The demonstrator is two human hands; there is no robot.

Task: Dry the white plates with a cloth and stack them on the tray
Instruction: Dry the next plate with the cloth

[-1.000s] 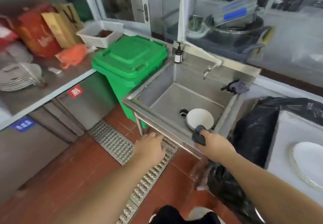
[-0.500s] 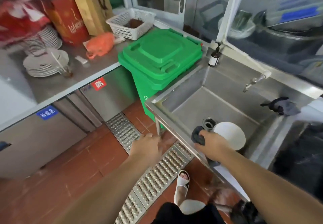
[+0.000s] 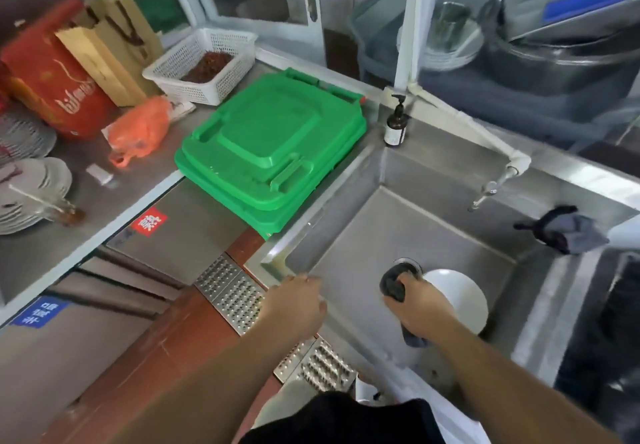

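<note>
- Right hand (image 3: 420, 308) has its fingers wrapped round the dark cloth (image 3: 393, 284), over the white plate (image 3: 460, 298) in the sink (image 3: 433, 215).
- Left hand (image 3: 294, 305) at the sink's near-left edge, fingers loose, holding nothing; I'd use it to lift the plate by its rim, then wipe.

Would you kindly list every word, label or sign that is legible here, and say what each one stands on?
Red sign on the steel cabinet front: one white Chinese character, "熟".
Blue label on the lower cabinet: white Chinese characters, seemingly "半成品", though blurred.
Red bag on the counter: gold script, too stylised and blurred to read.
Pump bottle at the sink's corner: pale label, print too small to read.
Green bin lid: no text visible.
</note>
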